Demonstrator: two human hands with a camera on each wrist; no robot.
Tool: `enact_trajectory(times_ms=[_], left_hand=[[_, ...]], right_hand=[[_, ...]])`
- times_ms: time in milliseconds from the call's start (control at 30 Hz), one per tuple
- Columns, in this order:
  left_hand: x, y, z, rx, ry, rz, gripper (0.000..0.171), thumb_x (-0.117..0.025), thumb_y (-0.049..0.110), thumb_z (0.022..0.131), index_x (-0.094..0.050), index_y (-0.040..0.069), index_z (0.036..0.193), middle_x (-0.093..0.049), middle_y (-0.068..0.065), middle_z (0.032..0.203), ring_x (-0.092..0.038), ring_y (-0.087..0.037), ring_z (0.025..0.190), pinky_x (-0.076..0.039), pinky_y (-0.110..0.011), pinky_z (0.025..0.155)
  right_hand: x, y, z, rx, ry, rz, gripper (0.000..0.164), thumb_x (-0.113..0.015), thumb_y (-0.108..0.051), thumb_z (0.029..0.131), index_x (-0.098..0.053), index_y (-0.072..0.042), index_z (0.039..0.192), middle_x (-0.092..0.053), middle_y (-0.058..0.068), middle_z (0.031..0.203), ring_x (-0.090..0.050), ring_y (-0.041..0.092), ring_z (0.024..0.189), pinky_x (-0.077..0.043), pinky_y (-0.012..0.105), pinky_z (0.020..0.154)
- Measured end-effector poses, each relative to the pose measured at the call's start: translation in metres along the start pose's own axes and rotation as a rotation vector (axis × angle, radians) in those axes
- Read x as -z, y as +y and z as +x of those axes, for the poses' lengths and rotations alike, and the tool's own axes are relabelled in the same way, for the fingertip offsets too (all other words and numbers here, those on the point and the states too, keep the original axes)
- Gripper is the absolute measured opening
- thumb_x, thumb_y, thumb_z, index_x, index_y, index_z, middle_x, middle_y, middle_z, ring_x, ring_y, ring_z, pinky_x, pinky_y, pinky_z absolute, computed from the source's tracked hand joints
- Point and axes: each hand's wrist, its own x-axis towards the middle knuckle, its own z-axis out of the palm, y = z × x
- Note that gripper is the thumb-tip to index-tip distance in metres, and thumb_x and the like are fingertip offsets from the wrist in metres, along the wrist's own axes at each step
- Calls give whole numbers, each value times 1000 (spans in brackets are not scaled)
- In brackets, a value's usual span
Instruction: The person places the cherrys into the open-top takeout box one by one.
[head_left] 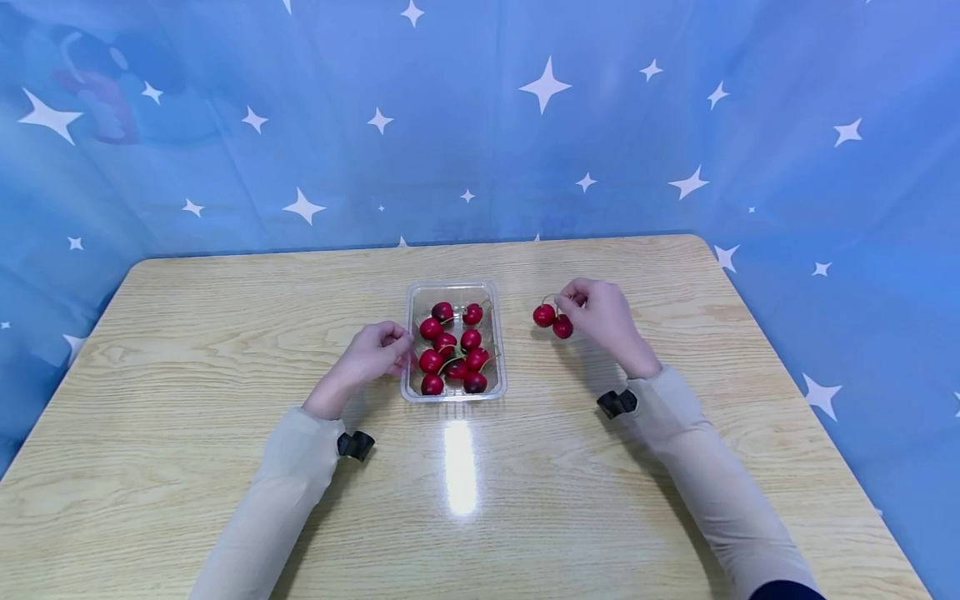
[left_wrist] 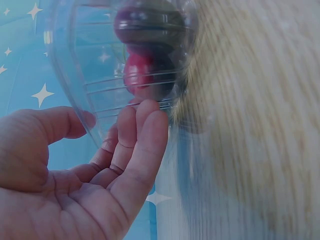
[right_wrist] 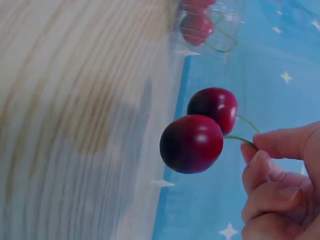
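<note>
A clear plastic box point(head_left: 455, 398) with several red cherries point(head_left: 471, 339) in it stands on the table. At its left side is my left hand point(head_left: 375, 350). In the left wrist view the thumb is at the box's rim, and the fingertips point(left_wrist: 150, 112) lie against the ribbed outer wall, holding it lightly. To the right of the box, my right hand point(head_left: 600, 312) pinches two thin green stems between thumb and forefinger. From these stems hang a pair of dark red cherries point(right_wrist: 192, 145), off the tabletop and side by side.
The light wood table point(head_left: 225, 467) reaches back to a blue curtain point(head_left: 465, 117) with white stars. A bright light reflection lies on the wood in front of the box. Each sleeved wrist carries a small black camera mount point(head_left: 356, 445).
</note>
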Motion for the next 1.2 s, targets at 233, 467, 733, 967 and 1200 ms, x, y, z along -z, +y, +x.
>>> enact_trajectory(times_ms=[233,467,733,967,1200], left_hand=[[0,0,0,-4,4,6,24,-45,9,98,-52,-12,108,-58,-11,81,-57,-13,69,-57,-29,68],[0,0,0,-6,2,3,24,-45,9,98,-52,-12,107,-58,-11,80,-57,-12,68,-57,-29,68],[0,-2,2,-11,-5,-3,25,-45,9,98,-51,-13,109,-59,-12,82,-57,-12,69,-57,-30,69],[0,-1,2,-2,-6,-5,25,-45,10,99,-51,-12,109,-58,-12,82,-57,-12,69,-57,-31,70],[0,-1,2,1,-7,-11,25,-45,10,99,-51,-13,109,-59,-12,82,-57,-11,68,-57,-31,70]], right_hand=[[3,-4,-3,-18,40,123,13,-62,-9,89,-66,0,80,-55,4,61,-41,12,51,-32,24,47],[5,-8,-5,-64,26,253,18,-62,-13,91,-66,3,83,-55,13,62,-40,10,49,-32,23,45],[5,-14,-7,-96,45,365,21,-63,-19,91,-64,0,80,-51,3,59,-38,10,50,-31,23,44],[5,-23,-7,-97,58,449,22,-63,-18,91,-64,2,81,-51,4,59,-39,11,51,-32,24,46],[3,-33,-4,-88,57,504,21,-64,-16,90,-64,3,82,-50,8,61,-39,12,52,-34,24,49]])
